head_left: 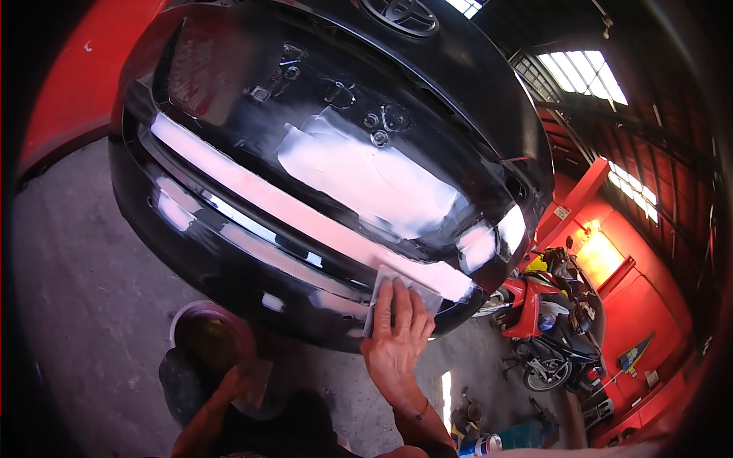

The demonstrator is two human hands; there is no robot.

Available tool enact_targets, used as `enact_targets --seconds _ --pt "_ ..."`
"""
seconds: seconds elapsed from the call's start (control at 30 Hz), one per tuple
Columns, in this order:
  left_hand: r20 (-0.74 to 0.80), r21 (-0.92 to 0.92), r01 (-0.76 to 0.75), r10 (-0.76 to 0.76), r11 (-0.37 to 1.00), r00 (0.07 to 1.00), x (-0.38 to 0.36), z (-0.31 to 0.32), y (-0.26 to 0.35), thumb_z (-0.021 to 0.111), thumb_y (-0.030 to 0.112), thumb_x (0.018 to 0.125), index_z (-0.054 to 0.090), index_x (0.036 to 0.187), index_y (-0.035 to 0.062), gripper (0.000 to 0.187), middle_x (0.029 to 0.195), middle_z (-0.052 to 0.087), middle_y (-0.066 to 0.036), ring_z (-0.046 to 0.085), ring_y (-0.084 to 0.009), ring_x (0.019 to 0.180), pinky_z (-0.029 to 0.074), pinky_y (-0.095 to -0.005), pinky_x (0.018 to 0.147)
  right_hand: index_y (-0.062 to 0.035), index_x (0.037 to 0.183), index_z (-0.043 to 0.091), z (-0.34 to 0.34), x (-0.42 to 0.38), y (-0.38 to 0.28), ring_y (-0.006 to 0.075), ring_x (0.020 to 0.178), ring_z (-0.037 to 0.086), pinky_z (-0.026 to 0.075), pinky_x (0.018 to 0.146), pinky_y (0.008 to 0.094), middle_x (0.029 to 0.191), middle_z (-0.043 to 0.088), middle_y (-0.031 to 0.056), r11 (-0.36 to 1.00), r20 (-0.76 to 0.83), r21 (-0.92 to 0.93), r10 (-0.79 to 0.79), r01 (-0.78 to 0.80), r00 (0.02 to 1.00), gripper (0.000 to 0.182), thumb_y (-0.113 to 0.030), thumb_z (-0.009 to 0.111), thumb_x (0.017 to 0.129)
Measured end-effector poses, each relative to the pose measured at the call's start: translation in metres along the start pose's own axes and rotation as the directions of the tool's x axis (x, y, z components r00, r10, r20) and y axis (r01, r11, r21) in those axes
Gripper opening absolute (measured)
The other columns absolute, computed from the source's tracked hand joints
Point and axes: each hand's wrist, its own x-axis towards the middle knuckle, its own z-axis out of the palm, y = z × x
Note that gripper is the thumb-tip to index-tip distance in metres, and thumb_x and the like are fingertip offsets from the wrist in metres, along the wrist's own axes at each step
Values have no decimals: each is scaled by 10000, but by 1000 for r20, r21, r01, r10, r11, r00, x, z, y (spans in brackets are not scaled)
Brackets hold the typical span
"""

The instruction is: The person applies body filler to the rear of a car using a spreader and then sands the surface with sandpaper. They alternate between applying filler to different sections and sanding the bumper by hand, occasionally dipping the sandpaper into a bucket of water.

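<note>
A black car's rear (321, 46) carries pale pinkish filler: a long strip (267, 200) along the trunk's lower edge and a wide patch (374, 179) above it. My right hand (397, 328) presses a flat greyish sanding sheet (378, 301) against the bumper corner near the strip's right end, fingers spread over it. My left hand (240, 382) is low, beside a round pinkish basin (248, 336), and holds a thin flat piece (261, 384); its fingers are dim.
Red motorcycles (534, 313) stand at the right by a red wall (649, 305). A can (481, 446) and a teal container (521, 436) sit at the bottom right on the grey floor (84, 252). Another red surface (80, 84) is at the upper left.
</note>
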Motion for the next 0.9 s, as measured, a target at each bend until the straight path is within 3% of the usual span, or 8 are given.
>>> enact_targets --seconds 0.07,0.13,0.23,0.4,0.53,0.63,0.73,0.9 --pt "-27 58 -129 131 990 991 -2 1 -14 680 350 880 649 1239 19 489 970 697 -57 659 -124 769 531 -272 617 -6 1394 519 0 17 3 379 1255 455 335 1020 535 1418 472 177 1000 -15 -13 9 -9 1000 755 -22 667 654" --pt "55 -85 118 -114 989 992 -4 -3 -2 685 314 868 655 1225 6 472 1015 697 -63 671 -150 837 549 -291 687 -6 1396 515 7 21 4 380 1258 450 334 1021 534 1422 466 179 999 -32 -25 20 -21 999 757 -23 666 654" --pt "-64 -66 171 -175 983 982 -7 1 -6 686 281 863 653 1229 2 461 1052 697 -69 671 -170 910 552 -317 785 -5 1394 513 28 13 5 386 1273 436 329 1024 532 1422 465 168 999 -57 -49 2 -5 998 765 -40 679 648" --pt "-11 -136 146 -149 980 989 -5 -2 -17 760 234 810 645 1221 33 472 1070 699 -95 672 -186 971 537 -353 875 -6 1435 470 9 -22 9 380 1288 433 320 1044 539 1431 444 182 1000 100 5 21 -22 995 852 -39 689 613" --pt "-94 -72 148 -155 986 983 -8 5 -24 749 250 804 657 1199 32 460 1062 695 -99 675 -197 959 541 -356 853 39 1455 411 4 -16 82 425 1272 438 357 1048 493 1380 442 259 906 -240 -78 387 -415 890 737 7 635 754" --pt "-55 17 164 -162 986 985 -2 3 10 731 299 812 657 1194 37 469 1049 703 -134 694 -238 957 543 -384 842 66 1438 403 13 -11 113 430 1230 458 395 1021 460 1347 455 266 825 -108 186 556 -533 824 654 11 602 817" --pt "-85 77 310 -304 948 949 -3 4 -6 718 362 814 648 1187 37 499 1038 706 -183 707 -310 972 540 -414 842 70 1436 396 20 3 80 421 1183 479 419 996 448 1346 450 275 898 -137 83 439 -432 888 665 6 614 811" --pt "-112 175 339 -324 924 940 -5 7 -1 725 404 799 641 1163 28 531 1029 701 -217 698 -376 987 537 -435 831 85 1433 403 9 34 1 415 1187 445 378 1004 485 1314 441 262 953 -34 50 299 -297 954 731 -12 634 746"
